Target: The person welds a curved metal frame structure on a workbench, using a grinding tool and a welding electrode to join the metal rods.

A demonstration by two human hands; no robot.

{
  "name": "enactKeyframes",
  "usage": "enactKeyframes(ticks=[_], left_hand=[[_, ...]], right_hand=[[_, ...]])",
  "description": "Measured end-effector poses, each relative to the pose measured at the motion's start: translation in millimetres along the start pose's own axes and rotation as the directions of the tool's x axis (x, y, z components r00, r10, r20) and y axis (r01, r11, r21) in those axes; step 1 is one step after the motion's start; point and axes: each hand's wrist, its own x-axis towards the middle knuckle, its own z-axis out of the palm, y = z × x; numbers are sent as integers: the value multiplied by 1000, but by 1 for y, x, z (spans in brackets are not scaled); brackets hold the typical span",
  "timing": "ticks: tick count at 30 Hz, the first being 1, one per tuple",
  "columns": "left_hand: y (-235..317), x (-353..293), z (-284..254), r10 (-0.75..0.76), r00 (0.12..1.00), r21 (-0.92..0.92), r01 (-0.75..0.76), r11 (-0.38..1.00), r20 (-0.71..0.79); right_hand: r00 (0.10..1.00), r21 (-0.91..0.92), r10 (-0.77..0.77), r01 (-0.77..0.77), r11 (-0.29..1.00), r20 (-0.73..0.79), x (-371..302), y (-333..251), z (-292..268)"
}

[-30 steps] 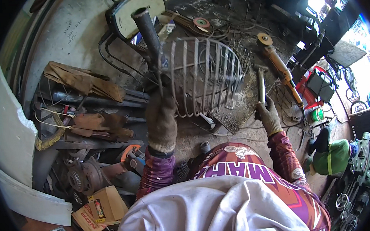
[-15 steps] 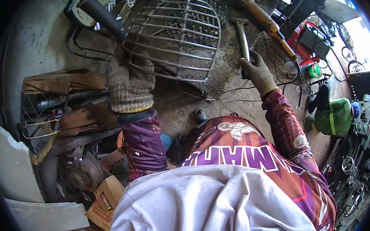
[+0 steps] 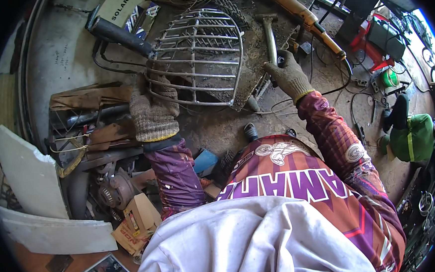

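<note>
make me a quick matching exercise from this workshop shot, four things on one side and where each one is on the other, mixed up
Things
1. left hand
2. right hand
3. angle grinder
4. cardboard box

Places
A. on the bench top, far right of the hammer
B. on the floor, low left, among scrap
C. gripping the near left edge of the wire grille
D. at the bench edge, just below the hammer's handle

Pairs: 1-C, 2-D, 3-A, 4-B
</note>
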Motion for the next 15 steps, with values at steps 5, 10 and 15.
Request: enactKeyframes(ticks=[5, 10, 15], left_hand=[[-16, -12, 11, 78, 996, 6, -77, 997, -53], [-39, -14, 33, 206, 967, 176, -179, 968, -151], [-27, -10, 30, 153, 962, 240, -97, 966, -227]], right_hand=[[993, -114, -113, 118, 986, 44, -3, -16, -19], [972, -96, -195, 208, 973, 130, 24, -20, -53], [975, -151, -168, 190, 970, 147, 55, -41, -61]])
